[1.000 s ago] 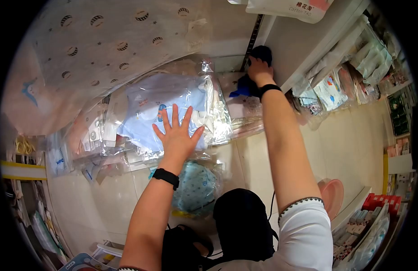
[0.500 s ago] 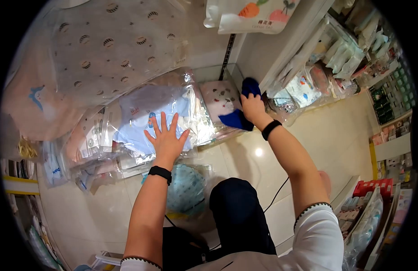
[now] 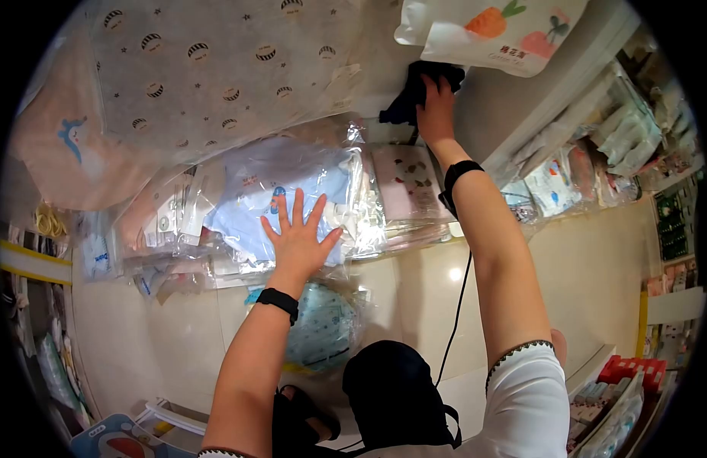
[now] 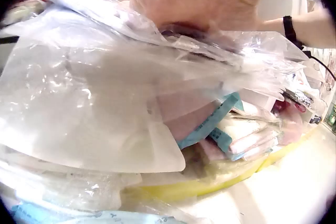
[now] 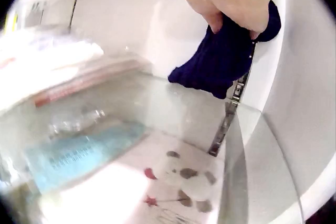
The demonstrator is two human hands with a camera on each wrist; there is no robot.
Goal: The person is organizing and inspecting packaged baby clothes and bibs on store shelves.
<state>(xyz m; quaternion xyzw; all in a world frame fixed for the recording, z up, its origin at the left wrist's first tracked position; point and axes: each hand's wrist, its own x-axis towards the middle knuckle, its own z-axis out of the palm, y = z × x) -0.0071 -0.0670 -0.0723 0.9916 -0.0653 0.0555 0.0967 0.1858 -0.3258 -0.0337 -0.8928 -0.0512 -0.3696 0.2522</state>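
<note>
My right hand (image 3: 437, 118) grips a dark navy cloth (image 3: 405, 99) up by the back wall, near the corner with a white side panel. In the right wrist view the cloth (image 5: 226, 58) hangs down from my fingers over the wall, above the glass edge of a shelf compartment. Below it lies a pale pink package (image 3: 407, 183) with a bear print. My left hand (image 3: 296, 240) rests with fingers spread on a clear plastic bag holding a light blue garment (image 3: 246, 195). Clear wrapping (image 4: 94, 92) fills much of the left wrist view beneath that hand.
A white cotton pack (image 3: 506, 34) with a carrot print hangs above my right hand. Large plastic-covered patterned items (image 3: 216, 69) hang on the left. A bagged teal bundle (image 3: 323, 328) sits on the floor by my knee. Shelves of packaged goods (image 3: 555, 183) stand to the right.
My right hand drew the cloth out of the corner toward me, then moved it up and away onto the back wall. The left hand stays spread on the bagged garment.
</note>
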